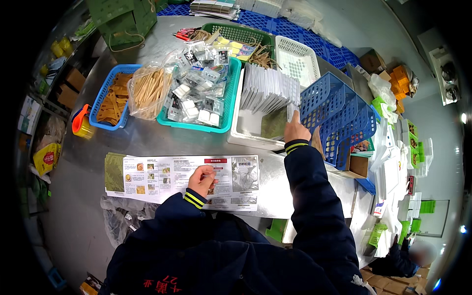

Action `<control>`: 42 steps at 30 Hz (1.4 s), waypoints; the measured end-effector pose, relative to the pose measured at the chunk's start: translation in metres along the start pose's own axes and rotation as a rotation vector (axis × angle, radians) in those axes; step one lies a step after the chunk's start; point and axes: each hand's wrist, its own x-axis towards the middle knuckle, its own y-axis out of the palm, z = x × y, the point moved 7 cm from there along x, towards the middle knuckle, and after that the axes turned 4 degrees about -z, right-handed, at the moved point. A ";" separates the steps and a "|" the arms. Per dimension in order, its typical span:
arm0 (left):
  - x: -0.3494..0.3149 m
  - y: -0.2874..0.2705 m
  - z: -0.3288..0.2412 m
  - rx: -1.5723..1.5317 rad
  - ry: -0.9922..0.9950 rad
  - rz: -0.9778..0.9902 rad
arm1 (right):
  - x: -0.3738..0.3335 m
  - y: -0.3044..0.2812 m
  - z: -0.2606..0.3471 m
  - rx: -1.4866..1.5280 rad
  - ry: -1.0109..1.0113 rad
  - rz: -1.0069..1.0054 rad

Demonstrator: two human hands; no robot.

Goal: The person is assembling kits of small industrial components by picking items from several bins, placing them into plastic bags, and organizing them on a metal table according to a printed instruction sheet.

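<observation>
A wide printed leaflet (169, 169) lies unfolded on the steel table before me, on a stack of similar sheets with green patterned ends. Over its middle is my left hand (201, 181), its fingers curled in; whether they pinch anything is hidden. My right hand (296, 132) reaches to the right side of a white box (255, 141). Its fingers close on the end of a folded leaflet (293, 109) there. A row of folded leaflets (268, 86) stands upright in the box, and a green patterned piece (274, 125) shows at its bottom.
Left of the box are a teal basket (230, 98) of small packets, a bag of wooden sticks (151, 91), a blue basket (123, 120) of brown strips and an orange-yellow tape roll (82, 125). A blue perforated rack (339, 115) stands close right. A person (400, 258) is far right.
</observation>
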 end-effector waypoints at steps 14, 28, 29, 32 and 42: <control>-0.006 -0.011 0.012 0.001 -0.044 -0.010 | -0.028 -0.047 0.039 0.116 -0.063 0.072; 0.008 -0.074 0.065 0.529 0.139 -0.014 | -0.166 0.016 -0.004 0.613 0.089 0.242; 0.003 -0.067 0.061 0.701 0.261 -0.024 | -0.187 0.050 -0.012 0.607 0.147 0.366; -0.012 -0.042 0.063 1.169 0.436 0.083 | -0.233 0.111 -0.014 0.601 0.254 0.602; -0.036 -0.017 0.079 1.445 0.397 0.282 | -0.231 0.078 0.004 0.625 0.228 0.354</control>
